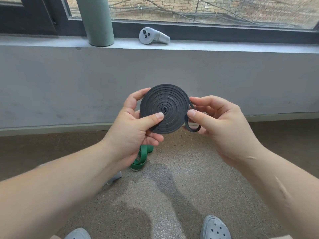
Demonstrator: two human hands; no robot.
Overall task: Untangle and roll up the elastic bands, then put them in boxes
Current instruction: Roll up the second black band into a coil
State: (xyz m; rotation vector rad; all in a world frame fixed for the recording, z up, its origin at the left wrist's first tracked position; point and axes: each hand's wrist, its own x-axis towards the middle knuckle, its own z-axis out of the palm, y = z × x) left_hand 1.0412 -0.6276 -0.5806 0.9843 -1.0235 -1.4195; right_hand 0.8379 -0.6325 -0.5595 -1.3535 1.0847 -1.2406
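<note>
In the head view, the black band (164, 109), coiled almost fully, is gripped by the left hand (138, 125), thumb on its face. Its loose end loop (192, 125) is pinched by the right hand (219, 121). That end should be wrapped snugly while the coil is kept clamped flat. A green band (141, 157) lies on the floor below.

Open floor (172, 195) below; green band (141, 158) lies near left.

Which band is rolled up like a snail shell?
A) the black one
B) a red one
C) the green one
A: the black elastic band is coiled into a flat spiral, held between the left hand and the right hand, while the green elastic band shows unrolled below.
</note>
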